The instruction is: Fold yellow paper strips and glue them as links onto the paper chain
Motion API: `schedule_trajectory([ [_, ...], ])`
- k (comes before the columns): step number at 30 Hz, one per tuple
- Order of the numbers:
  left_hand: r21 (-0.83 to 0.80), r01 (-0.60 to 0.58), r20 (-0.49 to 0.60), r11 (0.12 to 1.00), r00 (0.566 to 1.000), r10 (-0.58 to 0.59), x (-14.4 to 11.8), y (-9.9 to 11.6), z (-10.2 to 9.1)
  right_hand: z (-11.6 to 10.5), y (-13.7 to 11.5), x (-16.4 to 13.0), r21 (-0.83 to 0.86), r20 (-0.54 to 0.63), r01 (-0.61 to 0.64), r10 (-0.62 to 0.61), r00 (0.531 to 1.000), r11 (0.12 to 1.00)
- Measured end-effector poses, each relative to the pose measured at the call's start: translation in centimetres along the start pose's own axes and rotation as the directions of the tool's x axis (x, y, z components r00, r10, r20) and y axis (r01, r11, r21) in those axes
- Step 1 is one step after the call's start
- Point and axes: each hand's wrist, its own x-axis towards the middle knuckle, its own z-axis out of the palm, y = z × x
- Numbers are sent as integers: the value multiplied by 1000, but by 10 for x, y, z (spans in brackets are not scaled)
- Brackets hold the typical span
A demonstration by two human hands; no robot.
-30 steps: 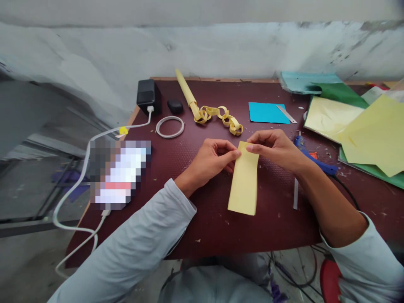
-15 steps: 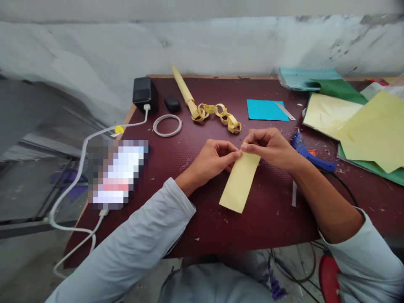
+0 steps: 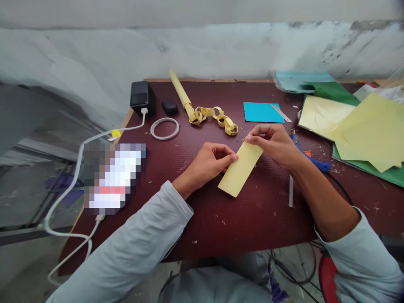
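A yellow paper strip [image 3: 241,170] slants above the dark red table, between my two hands. My right hand [image 3: 273,143] pinches its upper end between thumb and fingers. At the strip's left edge, my left hand [image 3: 214,162] has thumb and forefinger pressed together on the paper. Beyond my hands lies a yellow paper chain [image 3: 217,115] of linked loops, joined to a rolled yellow paper tube [image 3: 179,89]. A blue glue gun [image 3: 315,162] rests just past my right wrist, partly hidden by it.
A blue card [image 3: 259,112] with a blade [image 3: 280,113] on it lies at the back. Yellow and green sheets [image 3: 372,130] are piled at the right. A phone [image 3: 116,176], white cable, black charger [image 3: 139,96] and white ring [image 3: 164,137] occupy the left. A glue stick [image 3: 291,191] lies near my right forearm.
The paper strip has swung so that its lower end is higher and it slants more. My left hand has moved from the strip's top corner to further down its left edge.
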Motion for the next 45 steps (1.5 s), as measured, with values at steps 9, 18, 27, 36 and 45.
schedule_trajectory([
  [9,-58,20,-7,998,1000,-21,2,-2,0,-20,7,11,106,-248,-19,44,968,994],
  [18,-100,25,-76,995,997,-33,1,6,-3,-30,3,14,103,-353,-26,61,934,994],
  [27,-148,-19,-245,989,969,-18,7,4,-9,-28,3,14,101,-373,-54,88,924,993],
  [36,-127,-2,-308,992,950,-38,8,5,-9,-33,11,18,112,-424,-26,71,903,993],
  [45,435,-194,-264,879,906,331,10,-6,-16,-23,4,14,116,-312,39,-1,950,993],
])
